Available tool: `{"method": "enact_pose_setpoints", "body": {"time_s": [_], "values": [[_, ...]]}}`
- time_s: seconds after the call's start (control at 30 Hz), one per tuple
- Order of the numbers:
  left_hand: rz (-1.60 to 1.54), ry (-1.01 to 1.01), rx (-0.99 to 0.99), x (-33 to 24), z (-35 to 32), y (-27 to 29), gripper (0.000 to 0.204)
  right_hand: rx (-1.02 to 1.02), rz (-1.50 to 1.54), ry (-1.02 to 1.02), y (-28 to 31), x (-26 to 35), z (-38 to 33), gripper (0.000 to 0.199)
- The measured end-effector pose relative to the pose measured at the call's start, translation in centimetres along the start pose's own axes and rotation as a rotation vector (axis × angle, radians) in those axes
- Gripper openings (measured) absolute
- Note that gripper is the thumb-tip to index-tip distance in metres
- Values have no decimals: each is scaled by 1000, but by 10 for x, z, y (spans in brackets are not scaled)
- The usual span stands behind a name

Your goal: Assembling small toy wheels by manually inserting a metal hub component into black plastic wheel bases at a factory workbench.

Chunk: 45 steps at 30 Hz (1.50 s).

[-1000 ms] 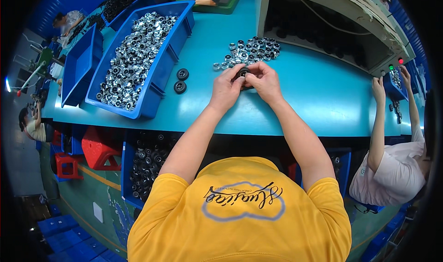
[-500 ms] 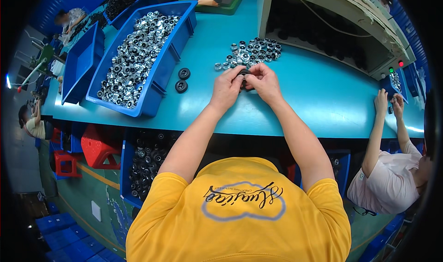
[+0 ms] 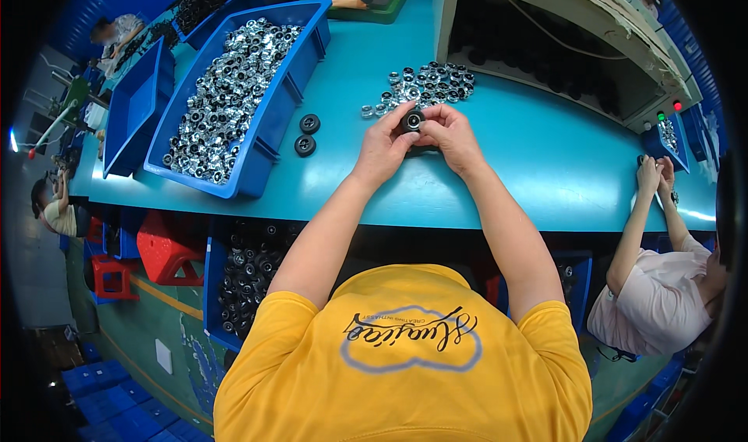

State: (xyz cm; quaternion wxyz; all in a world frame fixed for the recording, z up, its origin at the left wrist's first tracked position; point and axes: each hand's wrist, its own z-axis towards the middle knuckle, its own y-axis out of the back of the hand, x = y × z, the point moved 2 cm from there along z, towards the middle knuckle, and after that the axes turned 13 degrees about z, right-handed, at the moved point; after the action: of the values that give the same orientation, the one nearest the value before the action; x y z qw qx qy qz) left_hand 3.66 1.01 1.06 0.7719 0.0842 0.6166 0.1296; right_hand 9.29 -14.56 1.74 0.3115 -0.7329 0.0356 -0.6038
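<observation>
Above the turquoise table (image 3: 351, 185), my left hand (image 3: 382, 147) grips a small black toy wheel (image 3: 413, 120) with a shiny hub, its round face turned up. My right hand (image 3: 453, 140) closes in from the other side, thumb and fingers pinched at the wheel's edge. Something dark shows under the right fingers, too hidden to name. Just beyond my hands lies a loose heap of silvery wheel hubs (image 3: 432, 84) with black centres. To the left, two black wheels (image 3: 307, 134) lie on the table.
A long blue bin (image 3: 269, 142) full of chrome hubs stands left, beside another blue bin (image 3: 140, 107). A pale open-fronted box machine (image 3: 545, 91) sits at the far right. A co-worker (image 3: 650, 294) handles small parts on the right. Red stools (image 3: 167, 247) stand below.
The wheel in my hands has turned so its hub faces up, and my fingers have shifted around it. The co-worker's hands on the right have moved closer together.
</observation>
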Motion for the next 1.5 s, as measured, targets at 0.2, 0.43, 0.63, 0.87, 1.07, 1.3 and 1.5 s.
{"method": "enact_pose_setpoints", "body": {"time_s": [0.2, 0.43, 0.63, 0.87, 1.07, 1.3, 1.5], "values": [[368, -237, -108, -14, -3, -1, 53, -7, -49, 10, 9, -7, 2, 19], [296, -169, -147, -13, -3, -1, 51, -5, 59, -43, 1, 1, -2, 21], [490, -275, -161, -12, -5, -4, 50, -2, -25, -5, 12, -10, 3, 26], [25, -15, -55, -8, -2, 0, 55, -2, 76, -77, 2, 5, -2, 20], [138, -118, -10, -7, -1, 2, 54, 5, -68, -26, 11, 0, 2, 20], [-224, -1, 38, -7, -1, 4, 55, 117, 99, -176, 6, 9, -1, 23], [322, -192, -292, -21, -2, 5, 49, 52, -104, 17, -3, 9, -6, 25]]}}
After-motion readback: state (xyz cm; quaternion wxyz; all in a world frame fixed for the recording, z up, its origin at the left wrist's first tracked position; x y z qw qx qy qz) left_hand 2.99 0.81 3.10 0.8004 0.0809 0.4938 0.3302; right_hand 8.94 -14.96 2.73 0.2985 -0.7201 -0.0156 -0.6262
